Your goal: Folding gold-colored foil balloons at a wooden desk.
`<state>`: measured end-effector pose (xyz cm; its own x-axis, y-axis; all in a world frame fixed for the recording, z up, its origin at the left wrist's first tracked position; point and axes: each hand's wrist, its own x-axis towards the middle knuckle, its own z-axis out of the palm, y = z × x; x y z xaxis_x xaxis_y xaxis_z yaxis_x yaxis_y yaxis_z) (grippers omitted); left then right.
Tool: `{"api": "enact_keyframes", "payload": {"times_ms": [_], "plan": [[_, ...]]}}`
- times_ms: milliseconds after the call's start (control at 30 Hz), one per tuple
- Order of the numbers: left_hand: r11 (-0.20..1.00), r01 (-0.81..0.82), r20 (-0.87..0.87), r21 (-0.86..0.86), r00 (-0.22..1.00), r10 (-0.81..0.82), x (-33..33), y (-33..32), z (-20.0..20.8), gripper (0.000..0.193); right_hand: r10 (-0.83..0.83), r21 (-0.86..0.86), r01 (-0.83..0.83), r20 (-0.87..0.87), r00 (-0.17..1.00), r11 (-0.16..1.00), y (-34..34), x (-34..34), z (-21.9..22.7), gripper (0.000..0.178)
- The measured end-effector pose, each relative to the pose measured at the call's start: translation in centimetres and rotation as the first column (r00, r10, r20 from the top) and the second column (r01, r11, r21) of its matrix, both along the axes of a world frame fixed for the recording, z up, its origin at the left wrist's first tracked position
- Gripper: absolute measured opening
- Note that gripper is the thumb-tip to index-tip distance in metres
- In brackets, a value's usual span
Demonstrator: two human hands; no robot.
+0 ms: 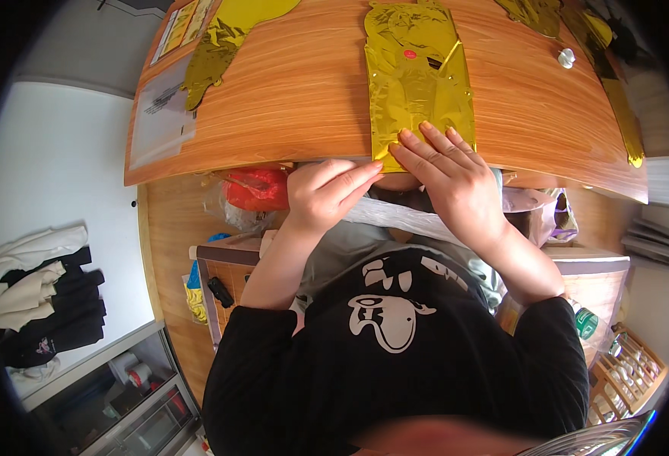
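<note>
**A big, brown, wood-patterned surface is holding up a long, flat, shiny gold foil piece**

A person in a black cotton T-shirt is sitting close to the surface. The gold foil piece is lying in the middle, right in front of the person, with its near end reaching the edge. Two more shiny gold foil shapes are lying well apart from it: a wide one on the left and a thin one on the right. A bare right hand is lying over the near end of the foil. Its grip is open, with the fingers stretching out straight, not holding on. A bare left hand is touching the foil's near left corner with its fingertips. Its thumb is hiding, so I cannot tell if that grip is pinching. On the left, a clear, flat plastic sheet is lying near the side edge. A small, white, twisty lump is sitting far off on the right. A tiny, round, red spot is showing on the foil.
</note>
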<state>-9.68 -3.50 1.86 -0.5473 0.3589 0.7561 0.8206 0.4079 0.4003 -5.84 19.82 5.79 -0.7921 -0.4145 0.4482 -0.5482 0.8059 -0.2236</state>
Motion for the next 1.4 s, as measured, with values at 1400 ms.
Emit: {"api": "enact_keyframes", "payload": {"times_ms": [1400], "plan": [[0.883,-0.258,-0.085,-0.391,0.966,0.245,0.3,-0.7,2.9,0.074,-0.182,-0.006,0.183,0.079,0.98,0.983,6.9,0.0,1.8,0.081]]}}
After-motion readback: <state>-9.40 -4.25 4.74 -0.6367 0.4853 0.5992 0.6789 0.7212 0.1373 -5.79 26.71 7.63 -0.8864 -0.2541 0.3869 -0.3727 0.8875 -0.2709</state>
